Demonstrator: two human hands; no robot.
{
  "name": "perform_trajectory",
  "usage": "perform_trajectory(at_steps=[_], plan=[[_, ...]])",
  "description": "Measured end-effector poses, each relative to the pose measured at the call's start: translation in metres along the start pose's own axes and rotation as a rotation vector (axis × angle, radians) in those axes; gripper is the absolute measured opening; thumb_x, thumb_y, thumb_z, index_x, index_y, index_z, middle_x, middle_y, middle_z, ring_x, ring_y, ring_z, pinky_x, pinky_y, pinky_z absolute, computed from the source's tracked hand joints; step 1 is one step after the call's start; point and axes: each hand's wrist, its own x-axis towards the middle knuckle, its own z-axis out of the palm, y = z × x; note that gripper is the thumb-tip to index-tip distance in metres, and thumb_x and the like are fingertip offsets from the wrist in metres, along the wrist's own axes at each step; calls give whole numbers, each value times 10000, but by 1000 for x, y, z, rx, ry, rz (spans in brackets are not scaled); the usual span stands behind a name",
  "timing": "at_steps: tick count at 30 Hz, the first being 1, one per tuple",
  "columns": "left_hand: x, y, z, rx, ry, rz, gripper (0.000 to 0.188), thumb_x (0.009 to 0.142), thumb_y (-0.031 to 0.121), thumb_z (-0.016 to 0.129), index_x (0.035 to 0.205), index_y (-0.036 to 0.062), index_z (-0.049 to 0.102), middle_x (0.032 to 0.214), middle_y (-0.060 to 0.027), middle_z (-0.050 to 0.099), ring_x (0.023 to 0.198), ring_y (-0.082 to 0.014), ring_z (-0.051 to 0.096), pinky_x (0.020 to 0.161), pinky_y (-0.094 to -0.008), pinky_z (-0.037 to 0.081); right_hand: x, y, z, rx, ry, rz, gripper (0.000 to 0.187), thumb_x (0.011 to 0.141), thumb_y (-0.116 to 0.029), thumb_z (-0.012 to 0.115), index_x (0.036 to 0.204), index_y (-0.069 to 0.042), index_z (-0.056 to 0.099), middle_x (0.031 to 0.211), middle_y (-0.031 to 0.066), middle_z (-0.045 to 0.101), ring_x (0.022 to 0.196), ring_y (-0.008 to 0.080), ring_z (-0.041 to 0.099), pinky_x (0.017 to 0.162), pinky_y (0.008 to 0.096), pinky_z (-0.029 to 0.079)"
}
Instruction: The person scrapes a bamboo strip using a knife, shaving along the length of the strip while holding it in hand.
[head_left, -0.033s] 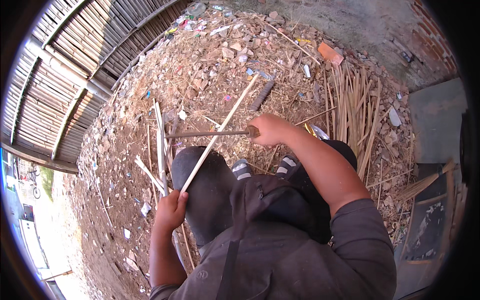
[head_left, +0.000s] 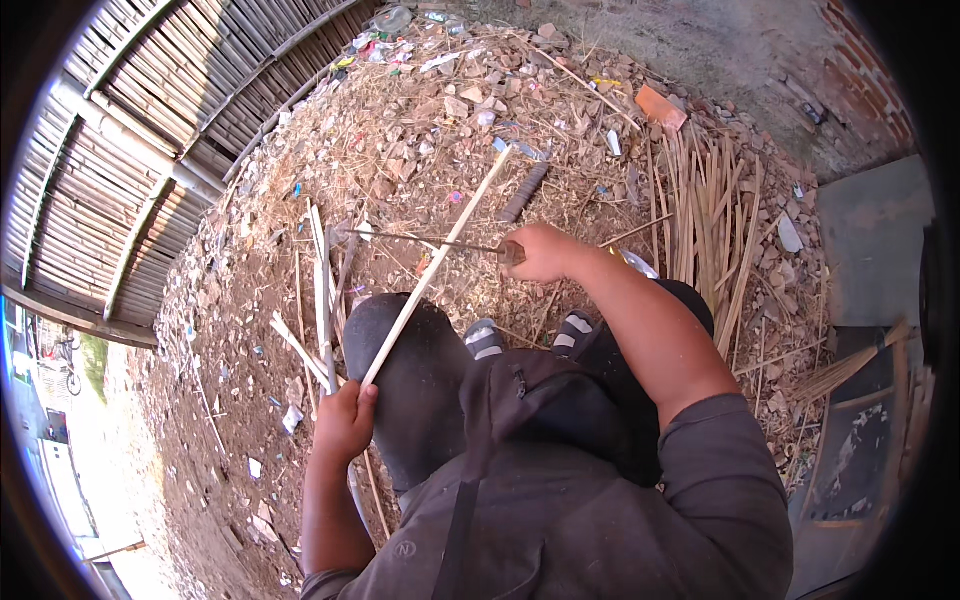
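Observation:
My left hand (head_left: 345, 420) grips the lower end of a long pale bamboo strip (head_left: 455, 225), which slants up and to the right over my dark-trousered knee (head_left: 410, 370). My right hand (head_left: 540, 252) is closed on the handle of a long thin blade (head_left: 420, 240). The blade points left and crosses the strip at about its middle. Both hands are held out above the littered ground in front of me.
Several split bamboo strips (head_left: 320, 290) lie left of my knee, and a larger bundle of bamboo strips (head_left: 715, 210) lies at the right. Rubble and scraps cover the ground. A slatted bamboo fence (head_left: 130, 150) stands at left, a brick wall (head_left: 860, 80) at upper right, a broom (head_left: 850, 370) at right.

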Motion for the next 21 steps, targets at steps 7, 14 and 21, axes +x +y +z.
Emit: perform_trajectory(at_steps=[7, 14, 21], plan=[[-5, 3, 2, 87, 75, -18, 430, 992, 380, 558, 777, 9, 528, 677, -260, 602, 692, -490, 603, 606, -553, 443, -15, -21, -1, -118, 102, 26, 283, 788, -327, 739, 932, -92, 675, 834, 171, 688, 837, 381, 676, 731, 488, 524], [-5, 2, 8, 60, 100, 3, 426, 991, 377, 567, 781, 9, 521, 666, -257, 599, 670, -488, 599, 593, -547, 444, -12, -6, -1, -83, 119, -13, 239, 770, -275, 734, 907, -93, 663, 791, 184, 668, 816, 392, 667, 715, 496, 522], [-7, 4, 8, 62, 104, -23, 412, 993, 359, 569, 786, 6, 522, 658, -253, 595, 669, -483, 596, 593, -541, 444, -17, -35, -3, -206, 94, -47, 239, 764, -257, 704, 951, -111, 673, 843, 151, 694, 861, 374, 678, 742, 486, 531]])
